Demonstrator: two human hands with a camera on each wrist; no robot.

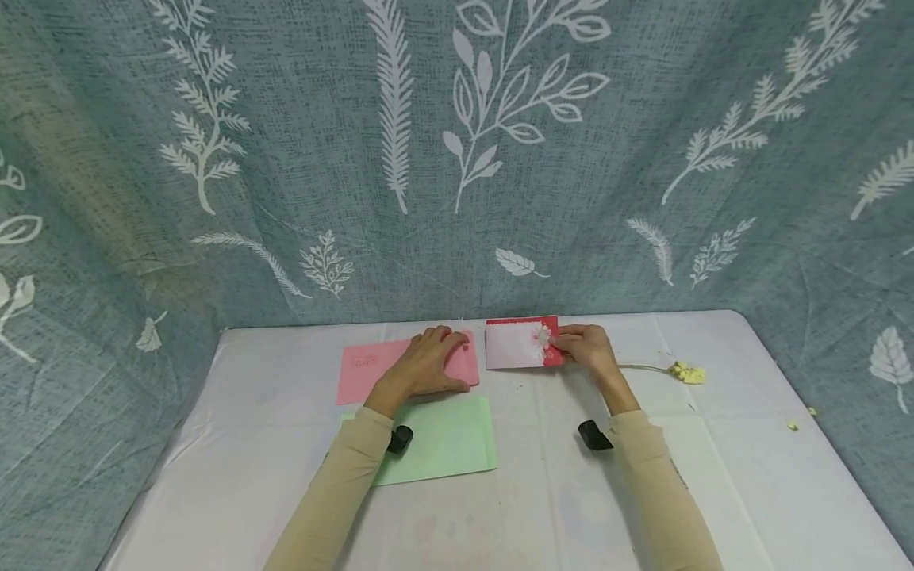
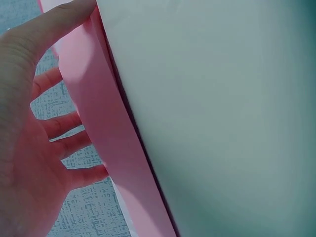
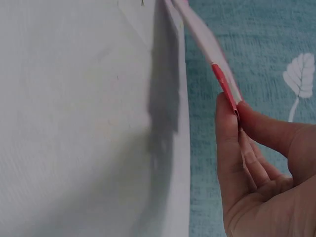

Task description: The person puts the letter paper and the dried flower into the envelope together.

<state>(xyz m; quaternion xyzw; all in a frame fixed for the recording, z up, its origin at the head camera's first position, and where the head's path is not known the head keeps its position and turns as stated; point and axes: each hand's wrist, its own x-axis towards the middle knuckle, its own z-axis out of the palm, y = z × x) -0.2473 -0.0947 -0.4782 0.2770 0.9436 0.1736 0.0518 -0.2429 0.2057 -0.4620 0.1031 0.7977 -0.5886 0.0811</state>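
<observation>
My left hand (image 1: 426, 365) spans the right end of a pink envelope (image 1: 357, 377), its fingers toward the far side and thumb at the near edge. In the left wrist view the envelope (image 2: 98, 98) shows a narrow dark gap along one side, with the thumb (image 2: 59, 22) at its upper end. My right hand (image 1: 589, 349) pinches a white card with a red border and a printed flower (image 1: 510, 345) by its right end. The right wrist view shows this card (image 3: 222, 81) edge-on between thumb and fingertips, raised off the table. Its left end is close to the envelope's right end.
A pale green envelope (image 1: 443, 444) lies in front of the pink one, partly under my left forearm. Right of my right hand lies a yellow flower on a stem (image 1: 687, 373), with yellow bits (image 1: 793, 426) near the table's right edge. A leaf-patterned curtain (image 1: 457, 262) hangs behind the white table (image 1: 543, 515).
</observation>
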